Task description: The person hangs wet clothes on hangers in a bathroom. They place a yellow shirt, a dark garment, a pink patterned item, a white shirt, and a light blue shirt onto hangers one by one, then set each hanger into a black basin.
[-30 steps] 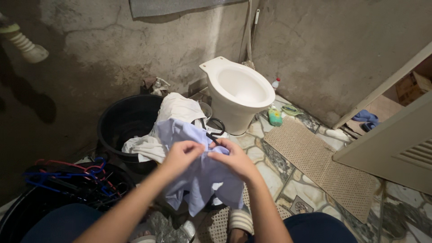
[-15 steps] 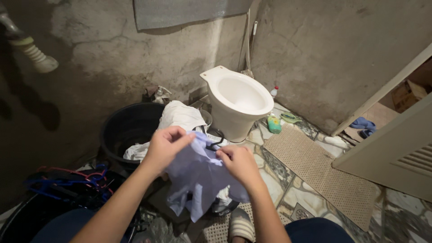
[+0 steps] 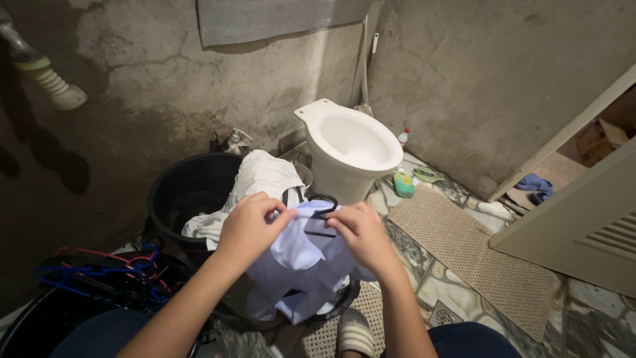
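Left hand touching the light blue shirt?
Touching. The head view shows the left hand pinching the light blue shirt at its top edge, beside the black hanger.

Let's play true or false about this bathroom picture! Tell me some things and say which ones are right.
1. Both hands, the left hand and the right hand, hold the pale blue garment. True.
2. A black hanger pokes out of the garment. True.
3. The toilet is black. False: it is white.
4. White cloth drapes over the black tub. True.
5. The perforated mat hangs on the wall. False: it lies on the floor.
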